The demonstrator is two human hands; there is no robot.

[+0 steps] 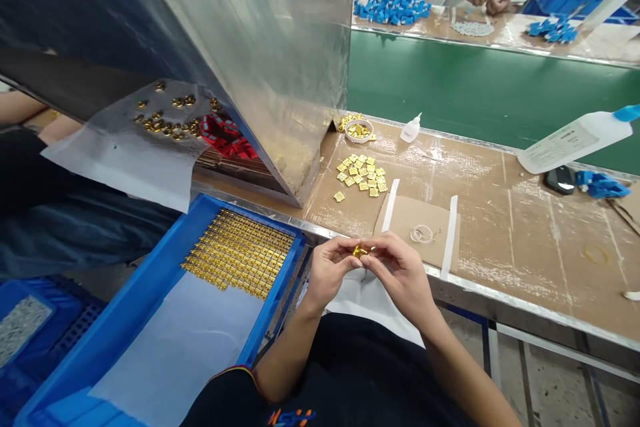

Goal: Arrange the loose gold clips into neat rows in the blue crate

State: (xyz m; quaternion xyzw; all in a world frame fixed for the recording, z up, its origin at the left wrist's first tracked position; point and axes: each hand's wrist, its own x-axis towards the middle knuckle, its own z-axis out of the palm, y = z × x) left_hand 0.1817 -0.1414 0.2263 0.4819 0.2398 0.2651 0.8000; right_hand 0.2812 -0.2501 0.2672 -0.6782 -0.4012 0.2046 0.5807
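We see a small shiny gold-coloured metal piece pinched between the bare left hand and the bare right hand, its surface glossy and bright. Just beyond it, the brown cardboard-covered worktop looks matt, scuffed and streaked with white residue. Left of the worktop, the smooth blue plastic tray holds rows of glossy gold metal squares on a matt white paper sheet. Above the tray, the large grey sheet-metal panel has a dull brushed sheen. Farther back on the worktop, the loose gold metal squares glint, and the small white plastic bottle looks smooth and semi-matt.
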